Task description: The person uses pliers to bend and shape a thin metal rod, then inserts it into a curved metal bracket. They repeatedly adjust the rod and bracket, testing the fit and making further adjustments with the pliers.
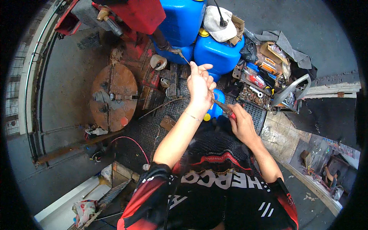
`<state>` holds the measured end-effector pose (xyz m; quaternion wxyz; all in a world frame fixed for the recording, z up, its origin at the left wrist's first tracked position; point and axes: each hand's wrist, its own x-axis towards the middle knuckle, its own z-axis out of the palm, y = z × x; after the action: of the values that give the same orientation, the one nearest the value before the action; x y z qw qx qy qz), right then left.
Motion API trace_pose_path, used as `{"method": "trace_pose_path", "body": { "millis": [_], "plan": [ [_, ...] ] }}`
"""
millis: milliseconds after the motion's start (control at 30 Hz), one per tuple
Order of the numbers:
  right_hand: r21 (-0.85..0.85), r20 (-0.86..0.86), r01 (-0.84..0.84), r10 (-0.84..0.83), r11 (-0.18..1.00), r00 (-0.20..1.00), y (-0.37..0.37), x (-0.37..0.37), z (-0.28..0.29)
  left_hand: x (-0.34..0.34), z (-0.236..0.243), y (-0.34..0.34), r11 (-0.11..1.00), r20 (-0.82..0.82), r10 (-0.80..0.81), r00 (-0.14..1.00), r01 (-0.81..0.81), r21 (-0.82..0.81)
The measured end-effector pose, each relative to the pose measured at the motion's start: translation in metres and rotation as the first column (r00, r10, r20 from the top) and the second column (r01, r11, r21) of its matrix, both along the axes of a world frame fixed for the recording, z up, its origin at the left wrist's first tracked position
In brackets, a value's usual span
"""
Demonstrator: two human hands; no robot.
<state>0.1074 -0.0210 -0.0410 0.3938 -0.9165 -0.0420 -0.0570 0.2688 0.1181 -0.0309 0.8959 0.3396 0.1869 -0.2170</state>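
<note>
In front of my chest, my left hand [200, 86] is raised with its fingers partly curled. What it holds, if anything, is hidden. Its fingertips come close to a thin metal rod [184, 58] at the end of a dark fitting on a red machine [143, 17]. With its fingers wrapped round red handles, my right hand [245, 125] grips dark long-nose pliers [222, 105]. Their narrow tip points up and left and meets the edge of my left palm, near the wrist. I cannot tell whether the jaws pinch anything.
Blue plastic jerrycans [217, 53] stand ahead, a white cap [219, 23] on one. A cluttered toolbox [257, 86] sits to the right. Left is a rusty round plate [114, 96] with a rag. A red hose [134, 142] crosses the floor. Another person [331, 178] is at far lower right.
</note>
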Motion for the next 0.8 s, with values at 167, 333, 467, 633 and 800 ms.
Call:
{"method": "trace_pose_path", "body": {
  "millis": [167, 333, 467, 633, 800],
  "plan": [
    [0.166, -0.314, 0.043, 0.011, 0.985, 0.949, -0.039, -0.011, 0.039, -0.035, -0.009, 0.039, 0.639, 0.130, -0.617, 0.776, 0.398, 0.658],
    [0.167, -0.478, -0.066, 0.139, 0.984, 0.867, -0.083, -0.013, 0.075, -0.058, 0.054, 0.032, 0.349, 0.516, -0.840, 0.167, -0.561, 0.750],
    [0.309, -0.527, -0.073, 0.235, 0.948, 0.817, -0.102, -0.013, 0.083, -0.058, 0.037, 0.020, 0.432, 0.411, -0.890, 0.198, 0.072, 0.899],
    [0.513, -0.595, 0.025, 0.334, 0.858, 0.731, -0.120, -0.016, 0.075, -0.064, 0.043, 0.007, 0.403, 0.277, -0.901, 0.335, 0.405, 0.821],
    [0.659, -0.565, 0.052, 0.447, 0.750, 0.693, -0.118, -0.017, 0.067, -0.067, 0.035, 0.002, 0.530, 0.444, -0.828, 0.342, 0.220, 0.819]
  ]
}}
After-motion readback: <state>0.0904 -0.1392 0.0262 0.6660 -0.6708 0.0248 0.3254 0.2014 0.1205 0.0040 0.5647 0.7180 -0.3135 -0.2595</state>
